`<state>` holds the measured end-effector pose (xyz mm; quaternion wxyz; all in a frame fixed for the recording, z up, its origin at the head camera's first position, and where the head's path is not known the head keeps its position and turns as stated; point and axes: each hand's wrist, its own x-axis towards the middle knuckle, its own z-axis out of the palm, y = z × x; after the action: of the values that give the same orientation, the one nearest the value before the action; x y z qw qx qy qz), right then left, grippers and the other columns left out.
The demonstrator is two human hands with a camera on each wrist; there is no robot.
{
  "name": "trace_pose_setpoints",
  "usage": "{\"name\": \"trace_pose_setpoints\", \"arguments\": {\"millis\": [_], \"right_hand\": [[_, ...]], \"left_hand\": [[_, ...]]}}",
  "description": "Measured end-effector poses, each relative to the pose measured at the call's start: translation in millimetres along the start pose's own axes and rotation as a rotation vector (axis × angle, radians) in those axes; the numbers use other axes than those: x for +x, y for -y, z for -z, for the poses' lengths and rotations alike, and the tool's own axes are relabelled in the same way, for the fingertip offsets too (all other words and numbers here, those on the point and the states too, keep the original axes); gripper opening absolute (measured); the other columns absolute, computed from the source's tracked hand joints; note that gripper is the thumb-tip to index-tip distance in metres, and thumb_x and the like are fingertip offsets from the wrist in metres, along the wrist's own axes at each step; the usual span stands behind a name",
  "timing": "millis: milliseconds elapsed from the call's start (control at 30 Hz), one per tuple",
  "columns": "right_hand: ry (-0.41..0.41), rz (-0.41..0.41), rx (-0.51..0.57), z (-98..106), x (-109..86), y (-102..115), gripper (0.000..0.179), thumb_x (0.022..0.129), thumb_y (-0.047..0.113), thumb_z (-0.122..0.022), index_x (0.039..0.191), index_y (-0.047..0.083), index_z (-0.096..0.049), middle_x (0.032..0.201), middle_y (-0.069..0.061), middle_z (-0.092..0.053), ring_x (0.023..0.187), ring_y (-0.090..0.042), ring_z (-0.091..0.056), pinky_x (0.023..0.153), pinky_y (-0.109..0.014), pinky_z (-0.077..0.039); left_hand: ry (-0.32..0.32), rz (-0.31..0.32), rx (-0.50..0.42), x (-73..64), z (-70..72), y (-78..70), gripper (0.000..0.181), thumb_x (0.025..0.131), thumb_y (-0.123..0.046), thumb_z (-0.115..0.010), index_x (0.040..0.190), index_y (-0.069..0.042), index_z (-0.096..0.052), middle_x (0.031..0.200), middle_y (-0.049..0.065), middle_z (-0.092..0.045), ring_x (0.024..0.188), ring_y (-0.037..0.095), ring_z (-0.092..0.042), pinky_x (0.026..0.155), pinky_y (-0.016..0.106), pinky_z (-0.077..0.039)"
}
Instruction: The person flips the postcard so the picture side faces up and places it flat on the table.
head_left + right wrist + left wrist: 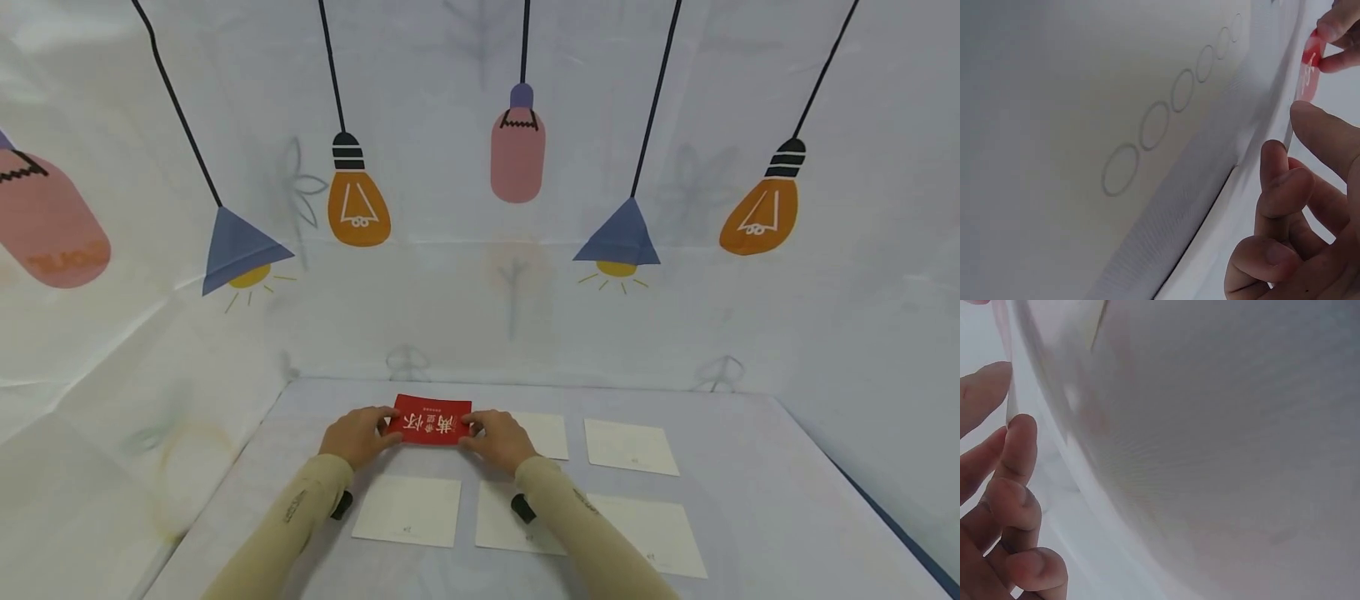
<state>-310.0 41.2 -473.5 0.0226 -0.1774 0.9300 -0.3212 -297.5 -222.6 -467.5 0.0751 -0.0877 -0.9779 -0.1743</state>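
Note:
A red card (pixel 431 419) with white characters is held between both hands near the far side of the white table. My left hand (pixel 358 437) pinches its left edge, thumb against fingers, and my right hand (pixel 501 440) pinches the right edge. In the left wrist view the left hand (pixel 1004 506) has the thin card edge between thumb and index finger, other fingers curled loosely. The right wrist view shows the right hand (pixel 1297 212) at one end of the red card (pixel 1310 72), with the left fingertips at the other.
Several white cards lie on the table (pixel 757 500): the upper right one (pixel 632 446), one (pixel 543 435) beside my right hand, and a front row with a left card (pixel 407 511) and a right card (pixel 652 533). A white sheet printed with lamps (pixel 360 208) hangs behind.

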Motion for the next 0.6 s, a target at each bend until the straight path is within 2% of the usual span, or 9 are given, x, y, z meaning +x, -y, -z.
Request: {"name": "trace_pose_setpoints", "arguments": {"millis": [100, 233, 467, 600], "right_hand": [[0.016, -0.017, -0.012, -1.5, 1.7, 0.3, 0.041, 0.09, 0.025, -0.079, 0.128, 0.012, -0.071, 0.097, 0.005, -0.07, 0.093, -0.014, -0.062, 0.085, -0.038, -0.051], [0.037, -0.039, -0.013, -3.6, 2.2, 1.0, 0.041, 0.09, 0.025, -0.079, 0.128, 0.011, -0.071, 0.097, 0.005, -0.069, 0.094, -0.014, -0.061, 0.088, -0.04, -0.051], [0.051, -0.032, -0.036, -3.7, 4.2, 1.4, 0.039, 0.089, 0.025, -0.079, 0.125, 0.011, -0.072, 0.1, 0.001, -0.069, 0.095, -0.017, -0.062, 0.086, -0.042, -0.051], [0.057, -0.034, -0.048, -4.4, 4.8, 0.8, 0.038, 0.09, 0.026, -0.078, 0.125, 0.012, -0.073, 0.095, 0.004, -0.067, 0.089, -0.015, -0.059, 0.083, -0.039, -0.051]], "left_hand": [[0.028, 0.01, 0.017, 1.9, 1.2, -1.8, 0.046, 0.084, -0.033, -0.084, 0.124, -0.014, -0.072, 0.082, -0.005, -0.065, 0.068, 0.012, -0.052, 0.059, 0.029, -0.045], [0.063, 0.032, 0.016, 3.8, 1.3, -2.4, 0.044, 0.084, -0.032, -0.084, 0.123, -0.014, -0.073, 0.084, -0.005, -0.066, 0.069, 0.013, -0.053, 0.059, 0.03, -0.046], [0.125, 0.054, 0.048, 8.4, -1.9, -1.1, 0.042, 0.086, -0.034, -0.082, 0.122, -0.015, -0.074, 0.085, -0.004, -0.067, 0.072, 0.014, -0.055, 0.063, 0.032, -0.047], [0.131, 0.057, 0.053, 9.2, -2.1, -3.4, 0.04, 0.085, -0.033, -0.082, 0.121, -0.016, -0.075, 0.081, -0.005, -0.064, 0.07, 0.014, -0.053, 0.061, 0.031, -0.045]]}}
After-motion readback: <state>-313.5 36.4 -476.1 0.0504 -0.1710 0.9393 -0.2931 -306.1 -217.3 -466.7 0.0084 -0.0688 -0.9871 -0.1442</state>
